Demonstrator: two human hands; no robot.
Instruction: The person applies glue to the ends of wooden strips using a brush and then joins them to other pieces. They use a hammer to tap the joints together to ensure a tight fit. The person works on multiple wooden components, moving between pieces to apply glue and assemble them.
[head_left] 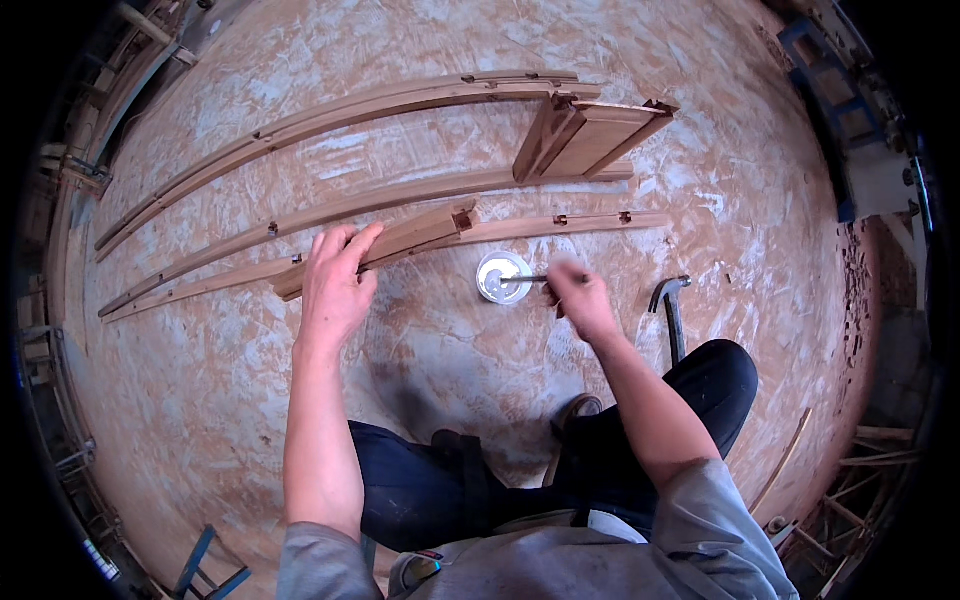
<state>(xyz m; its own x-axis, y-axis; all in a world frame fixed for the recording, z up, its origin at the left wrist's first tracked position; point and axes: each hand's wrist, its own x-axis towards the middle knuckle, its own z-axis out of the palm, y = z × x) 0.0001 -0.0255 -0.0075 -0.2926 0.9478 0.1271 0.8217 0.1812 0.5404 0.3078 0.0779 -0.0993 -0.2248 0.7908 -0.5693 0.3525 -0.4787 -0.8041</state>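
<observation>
My left hand point(338, 275) grips a short wooden rail point(415, 232) near its left end, thumb and fingers closed around it. The rail is tilted, its cut right end resting over a long wooden strip point(590, 221) with mortise slots. In my right hand point(580, 298) is a thin dark stick point(530, 279), its tip dipped in a small round tub point(491, 263) of white paste, perhaps glue. The fingers of that hand are slightly blurred. A claw hammer point(674, 310) lies to the right of the tub, beside my right knee.
Two more long slotted wooden strips point(330, 118) point(400, 200) lie farther off. A partly assembled panel frame point(600, 140) stands on their right ends. A thin wood strip point(785, 460) lies at the lower right. Blue metal stand point(205, 560) at the lower left.
</observation>
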